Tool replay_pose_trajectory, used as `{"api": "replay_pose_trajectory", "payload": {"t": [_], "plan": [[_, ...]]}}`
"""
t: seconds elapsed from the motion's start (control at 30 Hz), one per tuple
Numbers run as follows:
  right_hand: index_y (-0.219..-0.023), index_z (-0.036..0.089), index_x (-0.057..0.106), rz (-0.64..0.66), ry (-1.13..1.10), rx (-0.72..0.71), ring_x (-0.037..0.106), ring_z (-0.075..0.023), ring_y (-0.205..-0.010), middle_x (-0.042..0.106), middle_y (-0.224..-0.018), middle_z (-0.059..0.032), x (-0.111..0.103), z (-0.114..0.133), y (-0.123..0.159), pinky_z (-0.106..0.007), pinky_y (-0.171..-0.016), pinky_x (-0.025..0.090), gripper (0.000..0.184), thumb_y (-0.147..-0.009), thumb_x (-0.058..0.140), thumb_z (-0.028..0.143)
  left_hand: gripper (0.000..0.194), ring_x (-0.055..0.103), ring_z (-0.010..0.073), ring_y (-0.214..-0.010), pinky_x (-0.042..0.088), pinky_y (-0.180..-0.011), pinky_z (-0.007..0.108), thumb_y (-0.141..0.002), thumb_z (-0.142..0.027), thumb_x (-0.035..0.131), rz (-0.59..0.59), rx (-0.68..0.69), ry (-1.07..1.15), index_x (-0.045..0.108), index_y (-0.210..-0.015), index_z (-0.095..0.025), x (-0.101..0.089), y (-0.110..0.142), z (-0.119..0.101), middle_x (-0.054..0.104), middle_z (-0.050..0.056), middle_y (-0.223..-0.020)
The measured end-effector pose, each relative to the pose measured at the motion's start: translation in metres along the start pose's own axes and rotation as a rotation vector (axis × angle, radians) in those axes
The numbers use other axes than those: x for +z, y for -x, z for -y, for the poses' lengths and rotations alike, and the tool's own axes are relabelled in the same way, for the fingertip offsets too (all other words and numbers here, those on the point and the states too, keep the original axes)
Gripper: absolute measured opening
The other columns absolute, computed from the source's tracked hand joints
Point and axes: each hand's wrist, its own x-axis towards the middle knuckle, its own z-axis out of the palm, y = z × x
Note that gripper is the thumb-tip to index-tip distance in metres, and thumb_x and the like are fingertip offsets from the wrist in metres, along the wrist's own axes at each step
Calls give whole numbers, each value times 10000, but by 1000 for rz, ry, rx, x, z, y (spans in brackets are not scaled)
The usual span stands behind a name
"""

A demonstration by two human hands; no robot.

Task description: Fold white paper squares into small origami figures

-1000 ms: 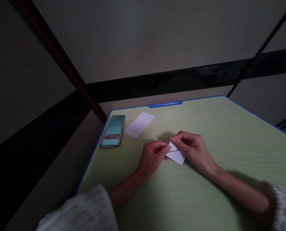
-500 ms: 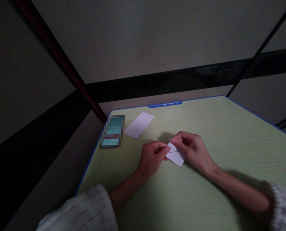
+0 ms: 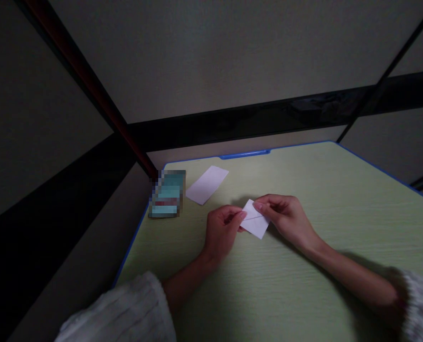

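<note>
A small folded white paper [image 3: 254, 222] is held just above the pale green table [image 3: 304, 266] between both hands. My left hand [image 3: 221, 230] pinches its left corner with thumb and fingertips. My right hand [image 3: 286, 216] pinches its upper right edge, fingers curled over it. A fold line runs across the paper. Both forearms come in from the bottom, with white knitted sleeves.
A second white paper slip [image 3: 207, 185] lies flat toward the table's far left. Beside it, at the left edge, sits a blurred teal packet [image 3: 167, 194]. The table has a blue rim [image 3: 245, 154]. Dark beams and pale wall panels rise behind.
Both hands have lifted and shifted the folded paper slightly up and to the left. More of the paper now shows between the fingers.
</note>
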Motion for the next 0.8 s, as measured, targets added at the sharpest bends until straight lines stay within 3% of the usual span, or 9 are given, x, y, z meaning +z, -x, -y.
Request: {"api": "replay_pose_trajectory", "payload": {"t": [0.33, 0.63, 0.8], "plan": [[-622, 115, 607, 87, -1, 62, 516, -104, -497, 602, -563, -13, 3, 6, 1, -220, -464, 387, 149, -589, 656, 252, 65, 475, 56, -403, 371, -408, 159, -608, -132, 594, 5, -8, -6, 602, -548, -108, -1, -1, 0, 553, -26, -441], [-542, 120, 556, 98, -118, 135, 468, -78, -419, 562, -481, 10, 2, 5, 2, -206, -409, 335, 190, -554, 683, 261, 61, 491, 52, -395, 391, -396, 151, -598, -148, 610, 49, -22, 40, 589, -552, -113, 0, -1, 1, 569, -27, -457], [-529, 122, 540, 83, -155, 132, 403, -60, -383, 511, -443, 22, 4, 2, 3, -198, -375, 266, 279, -630, 620, 370, 70, 501, 55, -394, 397, -403, 157, -607, -166, 609, 74, -35, 27, 588, -563, -116, 1, -1, 1, 579, -24, -468]]}}
